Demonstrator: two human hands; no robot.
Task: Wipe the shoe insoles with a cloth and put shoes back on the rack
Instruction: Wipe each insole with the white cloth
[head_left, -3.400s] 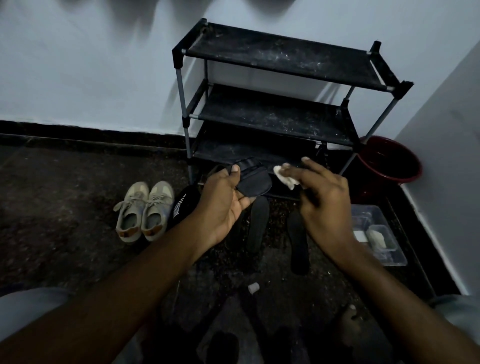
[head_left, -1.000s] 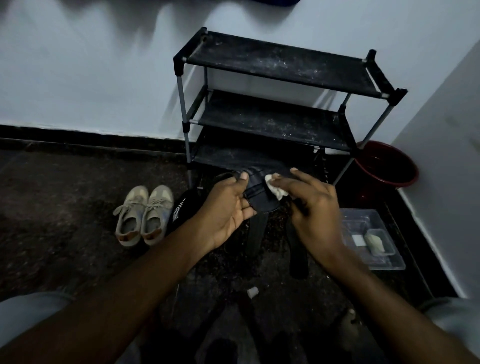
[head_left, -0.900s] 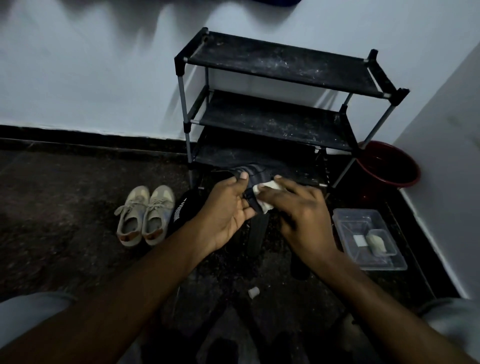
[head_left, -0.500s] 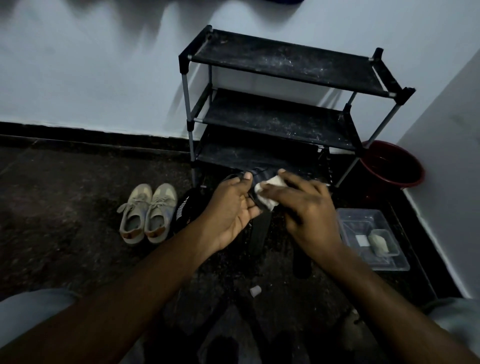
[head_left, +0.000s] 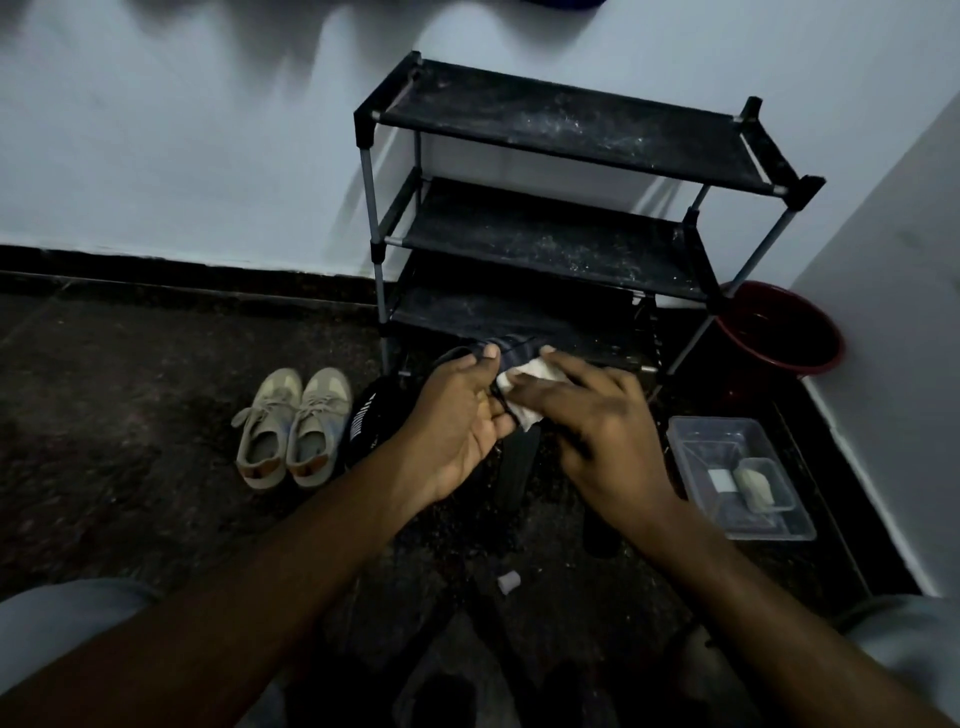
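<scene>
Since a second ago my right hand (head_left: 597, 423) has dragged the cloth (head_left: 524, 382) back across the insole (head_left: 511, 347) toward my left hand (head_left: 457, 415), so the two hands now nearly touch. I see the left hand gripping the dark insole just in front of the rack's (head_left: 561, 135) bottom shelf, fingers curled under it and thumb on its top edge. The right hand holds the white cloth under its fingers and presses it onto the insole; the thumb is hidden from me. All three rack shelves are dusty. Loose insoles (head_left: 517, 467) lie on the floor in front of the rack, partly under my hands. A black shoe (head_left: 366, 415) sits by the rack's front left leg, and pale sneakers (head_left: 293, 426) stand side by side just left of it. Right of the rack a red bucket (head_left: 779, 332) stands against the wall, with a clear tub (head_left: 696, 457) on the floor nearer me. A small white cap (head_left: 508, 582) lies well in front of the rack.
</scene>
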